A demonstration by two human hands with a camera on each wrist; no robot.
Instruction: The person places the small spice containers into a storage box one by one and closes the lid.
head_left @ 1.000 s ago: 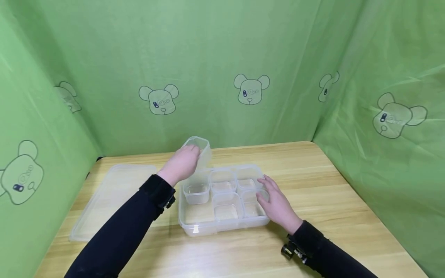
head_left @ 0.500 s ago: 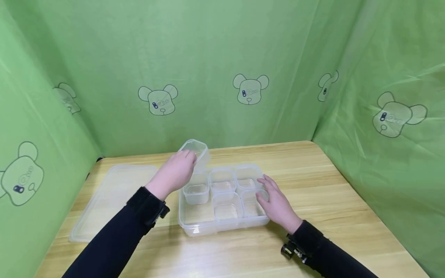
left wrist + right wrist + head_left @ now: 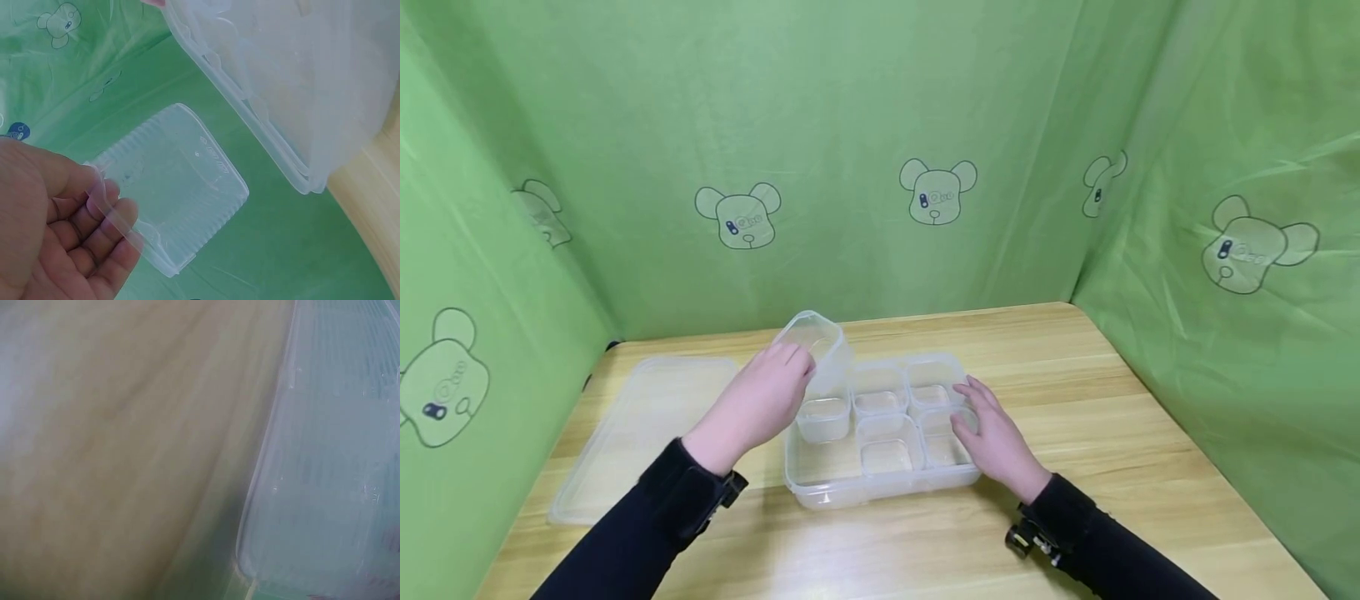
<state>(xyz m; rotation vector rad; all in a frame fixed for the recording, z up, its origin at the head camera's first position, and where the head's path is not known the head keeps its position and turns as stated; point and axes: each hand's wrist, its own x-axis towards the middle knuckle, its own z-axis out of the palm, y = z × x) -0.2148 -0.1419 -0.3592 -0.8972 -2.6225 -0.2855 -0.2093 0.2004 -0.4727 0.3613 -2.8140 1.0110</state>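
Note:
My left hand [image 3: 763, 392] pinches a small clear plastic box [image 3: 181, 187] by its rim, thumb on one side and curled fingers on the other. That box hangs tilted above the back left part of a large clear plastic container [image 3: 827, 496]. Inside the container sit several similar small boxes, among them one at the back left [image 3: 823, 421] and one at the front middle [image 3: 887, 454]; its front left floor shows bare. My right hand [image 3: 1000, 442] rests at the container's right side, fingers fairly straight over the rim near the right-hand boxes. The right wrist view shows only the container's blurred side [image 3: 312, 456].
A flat translucent lid [image 3: 647, 433] lies on the wooden table [image 3: 865, 554] to the left of the container. Green cloth walls [image 3: 842, 108] with printed bear heads enclose the back and both sides. The table's back edge runs behind the container.
My left hand has drawn back toward me and left, bringing the small box lower and nearer the container. The right hand stays in place.

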